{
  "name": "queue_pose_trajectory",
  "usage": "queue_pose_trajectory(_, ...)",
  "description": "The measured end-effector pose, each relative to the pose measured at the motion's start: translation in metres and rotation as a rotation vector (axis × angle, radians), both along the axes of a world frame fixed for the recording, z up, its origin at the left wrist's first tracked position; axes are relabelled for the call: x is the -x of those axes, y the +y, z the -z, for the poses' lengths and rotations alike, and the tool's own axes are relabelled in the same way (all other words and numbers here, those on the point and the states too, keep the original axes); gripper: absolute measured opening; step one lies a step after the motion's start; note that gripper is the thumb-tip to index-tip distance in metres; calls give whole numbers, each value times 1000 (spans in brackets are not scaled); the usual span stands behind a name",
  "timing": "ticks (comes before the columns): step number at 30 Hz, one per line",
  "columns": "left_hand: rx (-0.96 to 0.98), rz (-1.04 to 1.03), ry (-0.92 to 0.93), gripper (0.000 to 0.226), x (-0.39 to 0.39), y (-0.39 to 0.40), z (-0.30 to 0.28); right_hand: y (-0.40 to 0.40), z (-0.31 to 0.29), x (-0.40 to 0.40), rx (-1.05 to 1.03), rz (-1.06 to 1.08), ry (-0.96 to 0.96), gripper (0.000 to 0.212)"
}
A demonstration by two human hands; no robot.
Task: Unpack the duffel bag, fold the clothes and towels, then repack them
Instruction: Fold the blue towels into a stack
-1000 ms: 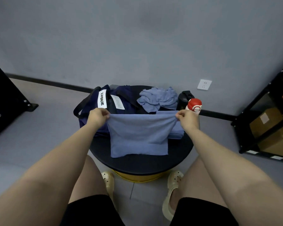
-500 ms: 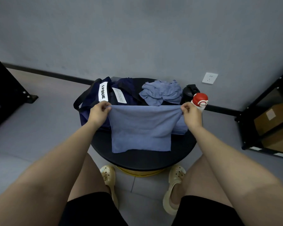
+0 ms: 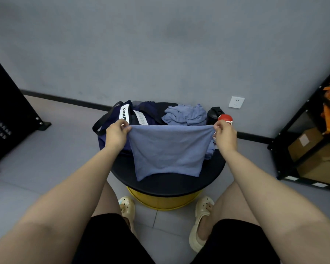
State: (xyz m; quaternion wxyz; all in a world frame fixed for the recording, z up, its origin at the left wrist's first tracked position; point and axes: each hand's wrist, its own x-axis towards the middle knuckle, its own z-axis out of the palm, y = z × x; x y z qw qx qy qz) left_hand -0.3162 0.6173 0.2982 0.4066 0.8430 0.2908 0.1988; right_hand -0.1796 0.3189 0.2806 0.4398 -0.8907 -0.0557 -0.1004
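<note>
Over table (image 3: 166, 184), towel (image 3: 168, 151) corners pinched.

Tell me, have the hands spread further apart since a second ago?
Yes. The left hand and right hand spread apart, pulling the blue towel taut, wider across the round table.

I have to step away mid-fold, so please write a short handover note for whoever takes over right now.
Hands: left hand and right hand each pinch a top corner of the blue towel, held taut above the round black table.
Things: navy duffel bag is open at the table's back left; crumpled blue cloth lies behind the towel; a folded blue piece peeks out at the right.
Done: bag at least partly unpacked.
Left: fold this towel and the crumpled cloth, then repack.
</note>
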Motion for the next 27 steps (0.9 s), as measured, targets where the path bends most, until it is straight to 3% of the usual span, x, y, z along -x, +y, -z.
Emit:
queue_pose_trajectory(11, -62, -17, 69, 25, 14, 7, -33, -6, -36, 18, -161, 1, 7, 12)
queue_pose_trajectory(16, 16, -48, 8, 4, 18, 9, -39, -5, -47, 21, -251, -40, 42, 15)
queue_pose_trajectory(21, 85, -72, -49, 14, 23, 10, -40, -7, -54, 29, -160, -107, 81, 26)
queue_pose_trajectory(27, -28, -61, -30, 12, 29, 4, -43, -15, -50, 38, -112, -94, -4, 13)
